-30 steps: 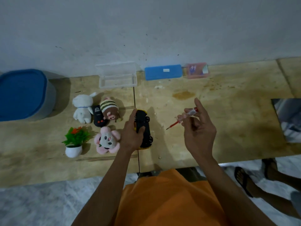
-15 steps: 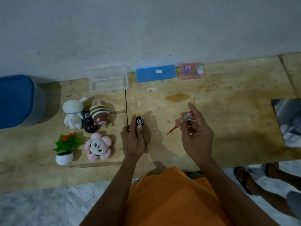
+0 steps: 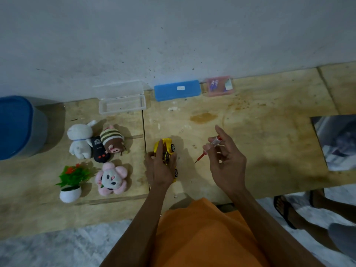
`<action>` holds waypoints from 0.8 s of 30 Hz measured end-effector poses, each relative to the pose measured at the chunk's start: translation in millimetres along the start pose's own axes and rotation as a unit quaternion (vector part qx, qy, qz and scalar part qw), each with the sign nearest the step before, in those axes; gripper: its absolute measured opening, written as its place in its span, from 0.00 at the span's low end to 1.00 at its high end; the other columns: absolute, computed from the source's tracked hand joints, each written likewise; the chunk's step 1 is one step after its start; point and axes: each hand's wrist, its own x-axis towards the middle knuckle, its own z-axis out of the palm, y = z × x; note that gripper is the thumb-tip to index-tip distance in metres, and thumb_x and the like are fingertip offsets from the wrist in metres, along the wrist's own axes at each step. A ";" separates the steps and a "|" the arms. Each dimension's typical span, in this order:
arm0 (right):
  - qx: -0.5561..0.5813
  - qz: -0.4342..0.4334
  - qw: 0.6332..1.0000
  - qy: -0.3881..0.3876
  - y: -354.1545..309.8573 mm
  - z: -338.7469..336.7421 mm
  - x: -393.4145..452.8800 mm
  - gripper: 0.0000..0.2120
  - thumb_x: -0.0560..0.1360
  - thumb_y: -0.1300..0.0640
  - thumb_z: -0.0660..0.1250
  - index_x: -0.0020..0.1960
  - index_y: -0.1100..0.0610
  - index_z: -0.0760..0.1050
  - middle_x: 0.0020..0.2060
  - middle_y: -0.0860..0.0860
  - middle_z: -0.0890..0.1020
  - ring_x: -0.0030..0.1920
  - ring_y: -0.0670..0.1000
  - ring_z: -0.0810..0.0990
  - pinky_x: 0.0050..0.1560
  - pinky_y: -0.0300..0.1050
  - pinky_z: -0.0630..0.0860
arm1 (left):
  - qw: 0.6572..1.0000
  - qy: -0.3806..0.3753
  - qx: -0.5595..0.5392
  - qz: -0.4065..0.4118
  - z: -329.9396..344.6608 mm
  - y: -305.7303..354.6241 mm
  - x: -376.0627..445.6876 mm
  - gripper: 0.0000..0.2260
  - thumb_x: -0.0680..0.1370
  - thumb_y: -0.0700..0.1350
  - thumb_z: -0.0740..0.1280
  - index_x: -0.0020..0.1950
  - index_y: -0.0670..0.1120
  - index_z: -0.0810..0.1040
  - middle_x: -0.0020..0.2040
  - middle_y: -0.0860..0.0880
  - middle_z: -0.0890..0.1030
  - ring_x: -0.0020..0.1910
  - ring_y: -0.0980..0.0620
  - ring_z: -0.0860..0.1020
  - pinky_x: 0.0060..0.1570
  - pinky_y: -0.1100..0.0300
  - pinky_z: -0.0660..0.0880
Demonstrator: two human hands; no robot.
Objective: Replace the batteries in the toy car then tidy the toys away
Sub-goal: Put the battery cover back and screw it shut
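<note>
Gripping the small yellow plastic toy car (image 3: 168, 151) on its side on the worn plywood table (image 3: 260, 135), my left hand (image 3: 159, 168) curls round it, while my right hand (image 3: 226, 160) pinches a thin red-tipped screwdriver (image 3: 207, 150) just beside it.

We see the yellow toy car (image 3: 167, 151) tipped on its side on the worktop (image 3: 260, 151), two black wheels with white hubs facing right. Left of it the toys sit grouped: a white rabbit plush (image 3: 80, 138), a black remote-shaped toy (image 3: 99, 149) between it and a striped brown plush (image 3: 112, 140), and a pink flower plush (image 3: 112, 179) nearer us.
</note>
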 end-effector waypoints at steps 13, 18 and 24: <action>-0.010 0.005 1.000 -0.003 0.1 5.1 -30.0 0.24 0.78 0.63 0.69 0.73 0.56 0.71 0.52 0.51 0.84 0.48 0.45 0.85 0.45 0.37 0.81 | 0.987 -0.033 0.156 -0.027 -1.3 -2.8 0.2 0.27 0.82 0.64 0.55 0.80 0.62 0.53 0.73 0.42 0.59 0.68 0.38 0.63 0.62 0.39 0.67; -0.013 0.007 1.000 -0.009 3.5 6.8 -36.7 0.24 0.79 0.61 0.69 0.73 0.54 0.70 0.55 0.52 0.84 0.51 0.46 0.85 0.46 0.37 0.82 | 0.992 -0.046 0.115 -0.022 -2.4 -9.9 -1.5 0.25 0.83 0.63 0.52 0.80 0.60 0.57 0.75 0.44 0.59 0.69 0.38 0.62 0.63 0.40 0.67; -0.014 0.041 0.999 0.025 2.4 10.7 -42.8 0.23 0.79 0.60 0.69 0.72 0.55 0.70 0.50 0.48 0.85 0.46 0.44 0.86 0.45 0.39 0.82 | 0.995 -0.083 0.052 -0.005 -2.1 -12.9 0.0 0.27 0.82 0.62 0.56 0.81 0.58 0.59 0.73 0.39 0.62 0.68 0.36 0.63 0.64 0.42 0.66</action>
